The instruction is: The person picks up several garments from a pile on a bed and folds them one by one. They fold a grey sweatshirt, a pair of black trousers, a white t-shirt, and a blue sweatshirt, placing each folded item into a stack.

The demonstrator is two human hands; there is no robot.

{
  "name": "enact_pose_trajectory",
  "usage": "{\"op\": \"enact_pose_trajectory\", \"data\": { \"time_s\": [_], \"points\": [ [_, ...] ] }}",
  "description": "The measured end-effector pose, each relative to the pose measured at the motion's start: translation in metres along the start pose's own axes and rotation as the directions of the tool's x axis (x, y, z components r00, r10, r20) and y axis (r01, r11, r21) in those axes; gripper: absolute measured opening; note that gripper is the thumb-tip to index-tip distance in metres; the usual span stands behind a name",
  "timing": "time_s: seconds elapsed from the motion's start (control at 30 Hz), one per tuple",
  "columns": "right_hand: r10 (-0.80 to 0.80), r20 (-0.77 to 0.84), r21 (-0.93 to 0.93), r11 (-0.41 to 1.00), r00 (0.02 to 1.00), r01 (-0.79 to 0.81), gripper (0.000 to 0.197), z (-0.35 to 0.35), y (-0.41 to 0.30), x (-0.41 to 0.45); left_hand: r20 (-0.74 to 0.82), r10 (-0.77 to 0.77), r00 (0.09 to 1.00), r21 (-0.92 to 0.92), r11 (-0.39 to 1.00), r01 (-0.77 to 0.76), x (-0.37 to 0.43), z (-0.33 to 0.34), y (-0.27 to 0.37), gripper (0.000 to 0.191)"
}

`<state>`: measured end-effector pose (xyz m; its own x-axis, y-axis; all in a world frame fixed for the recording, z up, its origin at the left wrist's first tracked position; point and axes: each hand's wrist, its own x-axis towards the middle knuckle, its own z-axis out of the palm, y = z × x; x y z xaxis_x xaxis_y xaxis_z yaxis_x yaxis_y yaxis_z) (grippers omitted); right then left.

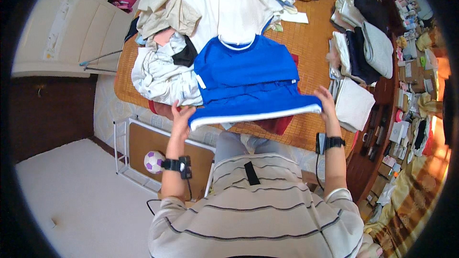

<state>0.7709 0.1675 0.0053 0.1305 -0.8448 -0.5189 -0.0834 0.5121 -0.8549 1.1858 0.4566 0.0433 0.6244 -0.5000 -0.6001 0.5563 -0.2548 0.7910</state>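
Observation:
A blue garment with white trim (247, 64) lies spread on the woven mat of the bed (312, 46), its round white-edged neckline pointing away from me. My left hand (183, 116) grips the near left corner of its white-edged hem. At the opposite end of that hem, my right hand (325, 102) holds the other corner. The hem is stretched between both hands and looks slightly raised. Beyond the neckline lies a large white cloth (229, 3). A crumpled white patterned garment (165, 75) touches the blue one's left side, with a black cloth (185, 53) on it.
Folded clothes (376, 50) are stacked along the bed's right side, with a folded white cloth (355, 104) nearer me. Dark red fabric (276, 125) shows under the blue garment. Below left stand a white metal frame (122, 143) and a white-and-purple ball (154, 162). Wooden shelving at right holds many small items.

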Motion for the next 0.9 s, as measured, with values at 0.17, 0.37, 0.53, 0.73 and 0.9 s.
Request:
{"op": "enact_pose_trajectory", "data": {
  "time_s": [0.17, 0.37, 0.53, 0.73, 0.9],
  "points": [
    [-0.137, 0.168, 0.288, 0.954, 0.976, 0.085, 0.043, 0.045, -0.064, 0.132, 0.191, 0.108, 0.976, -0.338, 0.940, -0.038, 0.115, 0.042, 0.080, 0.044],
    [-0.089, 0.044, 0.218, 0.973, 0.995, 0.078, 0.046, 0.137, -0.055, 0.124, 0.233, 0.254, 0.939, -0.109, 0.966, -0.234, 0.168, 0.110, 0.121, 0.057],
    [0.269, 0.098, 0.005, 0.963, 0.958, -0.271, 0.029, 0.164, 0.047, 0.049, 0.604, 0.357, 0.713, 0.631, 0.332, -0.701, 0.227, 0.174, 0.081, 0.055],
    [0.553, 0.124, 0.328, 0.761, 0.824, -0.560, 0.035, 0.203, 0.134, 0.001, 0.796, 0.053, 0.604, 0.579, -0.359, -0.732, 0.250, 0.248, 0.067, 0.054],
    [0.482, 0.099, 0.552, 0.702, 0.871, -0.451, 0.033, 0.225, 0.163, 0.019, 0.729, -0.050, 0.683, 0.654, -0.246, -0.715, 0.284, 0.271, 0.045, 0.057]
  ]
}}
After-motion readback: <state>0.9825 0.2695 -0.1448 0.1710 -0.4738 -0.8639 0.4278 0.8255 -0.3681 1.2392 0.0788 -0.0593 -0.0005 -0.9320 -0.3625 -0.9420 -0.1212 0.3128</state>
